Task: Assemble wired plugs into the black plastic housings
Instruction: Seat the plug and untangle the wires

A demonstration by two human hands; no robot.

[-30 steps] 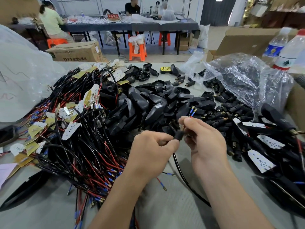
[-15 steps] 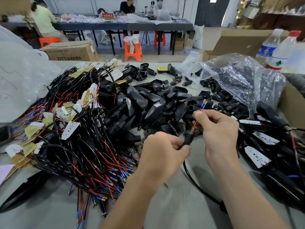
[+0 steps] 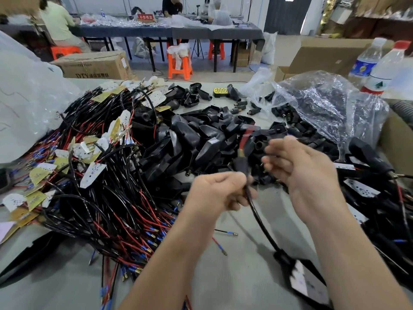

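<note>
My left hand [image 3: 214,194] grips a black cable [image 3: 259,218] just below its small black plug [image 3: 242,163]; red and black wire ends [image 3: 245,137] stick up from the plug. The cable runs down to a black piece with a white board [image 3: 306,280] at the bottom right. My right hand [image 3: 299,168] hovers just right of the plug, blurred, its fingers loosely curled and apart from the wires. Behind both hands lies a heap of black plastic housings [image 3: 201,139].
A big tangle of red and black wired boards [image 3: 100,186] fills the left. On the right, a clear bag of small black plugs [image 3: 324,108], two bottles [image 3: 377,68], a cardboard box [image 3: 397,142]. A white bag [image 3: 22,97] stands far left. People work at a far table.
My right hand has let go of the wire ends and drawn off to the right. My left hand keeps the cable and has lifted it slightly up and right.
</note>
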